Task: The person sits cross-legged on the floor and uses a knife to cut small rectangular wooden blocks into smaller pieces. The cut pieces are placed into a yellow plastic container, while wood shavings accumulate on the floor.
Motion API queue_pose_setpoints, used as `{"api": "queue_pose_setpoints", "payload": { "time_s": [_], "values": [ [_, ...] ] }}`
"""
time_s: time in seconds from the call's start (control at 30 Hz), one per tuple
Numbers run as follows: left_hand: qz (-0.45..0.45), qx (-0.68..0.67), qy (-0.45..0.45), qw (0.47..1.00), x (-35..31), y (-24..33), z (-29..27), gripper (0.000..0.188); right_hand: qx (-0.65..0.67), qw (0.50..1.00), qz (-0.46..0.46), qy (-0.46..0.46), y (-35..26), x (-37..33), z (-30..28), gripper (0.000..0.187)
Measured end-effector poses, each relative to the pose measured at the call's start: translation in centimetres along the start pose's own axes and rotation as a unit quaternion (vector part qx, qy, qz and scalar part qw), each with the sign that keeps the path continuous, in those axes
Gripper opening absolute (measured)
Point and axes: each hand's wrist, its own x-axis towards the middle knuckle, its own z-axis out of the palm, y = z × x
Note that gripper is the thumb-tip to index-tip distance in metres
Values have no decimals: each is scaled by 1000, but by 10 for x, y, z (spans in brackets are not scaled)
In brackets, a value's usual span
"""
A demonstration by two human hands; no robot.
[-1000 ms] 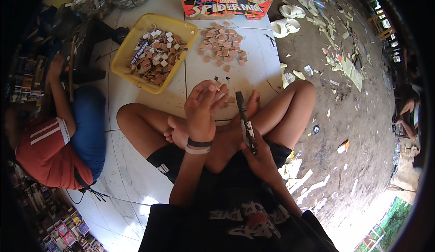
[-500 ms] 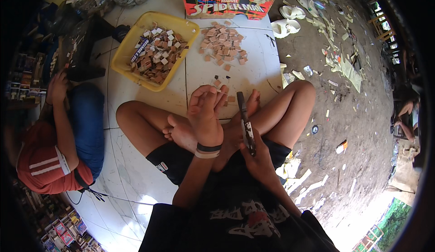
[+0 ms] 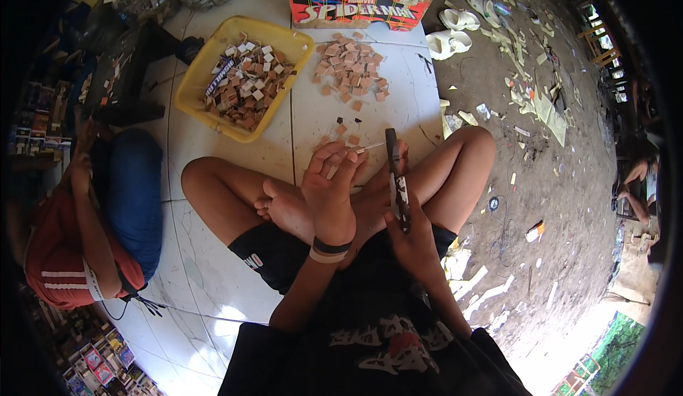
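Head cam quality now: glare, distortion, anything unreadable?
Head: glare whitens patches of the tiles at lower left and blows out the ground at lower right; frame rim goes dark, fisheye warps the outer areas; the thin piece in the left hand is too small to make out.

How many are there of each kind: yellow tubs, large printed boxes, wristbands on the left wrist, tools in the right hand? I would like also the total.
Yellow tub: 1
Large printed box: 1
Wristbands: 2
Tool in right hand: 1
Total: 5
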Motion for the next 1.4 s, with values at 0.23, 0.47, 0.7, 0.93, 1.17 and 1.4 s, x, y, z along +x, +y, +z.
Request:
{"api": "queue_pose_setpoints", "payload": {
  "time_s": [0.23, 0.47, 0.7, 0.93, 1.17, 1.4],
  "values": [
    [-32, -59, 13, 998, 11, 2, -4, 29, -27, 1000, -12, -3, 5, -4, 4, 34],
    [-30, -68, 12, 997, 10, -1, -7, 28, -43, 998, -23, -30, 2, -8, 13, 42],
    [-29, -77, 4, 997, 11, -1, -10, 26, -35, 998, -37, -29, -1, -7, 14, 52],
    [-26, -77, 7, 997, 9, 0, -7, 24, 4, 999, 6, -51, -6, -6, 14, 57],
    [-28, -74, -1, 997, 9, 2, -9, 22, 2, 999, 2, -47, -6, -6, 15, 56],
    [-25, -81, -2, 996, 10, 2, -10, 19, -39, 997, -51, -32, -6, -5, 16, 58]
  ]
}}
